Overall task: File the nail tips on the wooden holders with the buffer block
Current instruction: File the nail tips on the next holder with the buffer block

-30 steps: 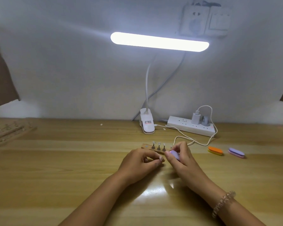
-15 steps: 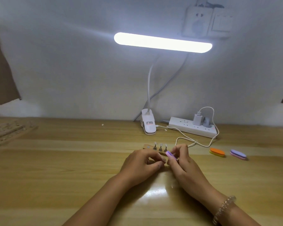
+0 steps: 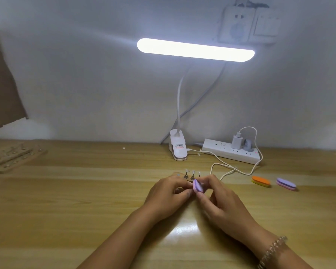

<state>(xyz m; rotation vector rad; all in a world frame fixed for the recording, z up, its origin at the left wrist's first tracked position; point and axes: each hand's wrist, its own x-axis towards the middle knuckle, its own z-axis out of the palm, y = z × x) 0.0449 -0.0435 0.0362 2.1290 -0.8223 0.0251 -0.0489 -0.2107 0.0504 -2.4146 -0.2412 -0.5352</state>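
Wall (image 3: 85,74), pale and bare but for a double socket plate (image 3: 236,24), is rising behind a wooden table (image 3: 66,210) that is filling the lower half of the head view. A long lamp bar (image 3: 195,49) is glowing above the work, its thin neck running down to a white clip base (image 3: 178,150) sitting at the table's far edge. A white power strip (image 3: 231,151) is lying just right of that base, carrying a charger (image 3: 236,141) whose cable (image 3: 229,167) is looping across the wood toward the hands. Spare wooden holders (image 3: 12,158) are lying blurred at the far left.

At centre, the left hand (image 3: 167,193) is curling its fingers inward, thumb nearing forefinger; whether anything is caught between them cannot be told. The right hand (image 3: 221,200), a beaded bracelet (image 3: 272,251) circling its wrist, is pinching the purple buffer block (image 3: 197,186) between thumb and fingertips, holding it on edge between the two hands, right against the left hand's fingertips.

An orange buffer (image 3: 260,181) and another purple buffer (image 3: 286,183) are lying side by side, well to the right. A wooden holder (image 3: 177,174) is peeking out just behind the hands, three nail tips (image 3: 193,172) standing upright on it.
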